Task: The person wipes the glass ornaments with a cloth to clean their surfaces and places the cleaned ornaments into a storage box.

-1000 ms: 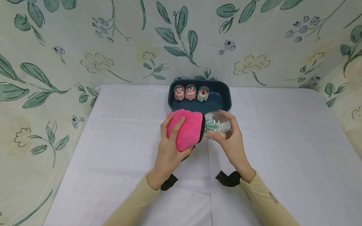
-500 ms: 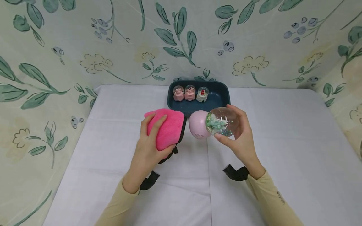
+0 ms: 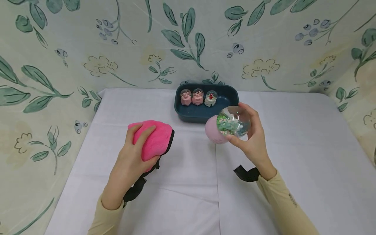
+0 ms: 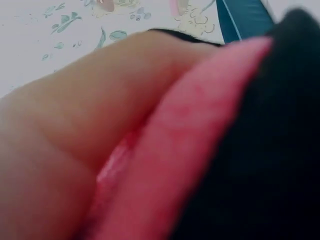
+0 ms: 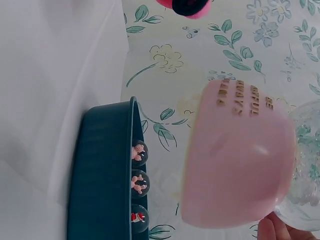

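In the head view my left hand (image 3: 132, 153) grips a bright pink plush cloth (image 3: 155, 138) with a black edge, held over the left middle of the table. The left wrist view shows the pink fabric (image 4: 185, 130) and its dark edge up close against my fingers. My right hand (image 3: 254, 138) holds a snow globe by its clear glass ball (image 3: 233, 120), which has green bits and glitter inside. The globe's pink base (image 3: 215, 130) points left, and the globe is tilted on its side. In the right wrist view raised gold lettering shows on the pink base (image 5: 240, 160).
Behind the hands, a dark blue tray (image 3: 192, 117) stands at the back of the white-covered table (image 3: 188, 202). Three small globes stand in its left part, among them a pink one (image 3: 186, 98) and a white one with red (image 3: 211, 98). A patterned cloth (image 3: 123, 42) hangs behind.
The pink cloth has come off the globe's base, and my left hand has carried it left and toward me. My right hand has moved slightly right and back with the snow globe.
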Motion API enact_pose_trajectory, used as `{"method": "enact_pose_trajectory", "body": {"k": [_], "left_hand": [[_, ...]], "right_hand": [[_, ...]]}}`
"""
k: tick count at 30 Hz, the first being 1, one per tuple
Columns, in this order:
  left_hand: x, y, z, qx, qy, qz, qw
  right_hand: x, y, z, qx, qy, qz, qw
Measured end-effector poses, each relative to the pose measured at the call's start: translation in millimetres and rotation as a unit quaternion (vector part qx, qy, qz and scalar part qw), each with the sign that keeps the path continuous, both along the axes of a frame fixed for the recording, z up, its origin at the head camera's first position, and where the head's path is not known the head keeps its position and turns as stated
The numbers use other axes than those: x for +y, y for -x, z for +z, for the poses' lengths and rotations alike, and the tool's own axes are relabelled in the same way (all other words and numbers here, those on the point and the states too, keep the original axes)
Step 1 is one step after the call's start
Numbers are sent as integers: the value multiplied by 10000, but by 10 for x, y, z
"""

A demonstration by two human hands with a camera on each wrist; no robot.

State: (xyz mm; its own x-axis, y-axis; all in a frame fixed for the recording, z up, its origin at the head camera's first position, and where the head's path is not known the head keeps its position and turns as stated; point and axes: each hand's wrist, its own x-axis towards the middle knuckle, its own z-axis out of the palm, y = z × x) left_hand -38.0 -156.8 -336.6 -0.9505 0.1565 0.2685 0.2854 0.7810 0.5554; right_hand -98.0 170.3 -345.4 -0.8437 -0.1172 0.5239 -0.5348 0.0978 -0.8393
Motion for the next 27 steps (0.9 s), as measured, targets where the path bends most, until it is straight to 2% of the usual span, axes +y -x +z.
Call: {"method": "enact_pose_trajectory", "body": {"k": [3,7,13,17,20,27], "left_hand": [[-31,-13,-50,-255,109,-73,9996],[8,-20,-204,-474,279,-309,9980],[172,-64,-471,-440,477,-568,9963],[313,-118,-609,-756,577,-669,9932],[400,-141,-677,-946,749,-708,9902],[534,-168,-768,-1046,1125,-639,9861]], "right_hand": [[9,47,10,-102,-38,-120,9999],[22,122,26,-345,-173,-302,9988],[44,255,21,-514,-380,-476,9968],[56,374,13,-538,-405,-558,9962],[68,487,12,-544,-286,-625,9962],[91,734,-20,-641,44,-839,9944]]}}
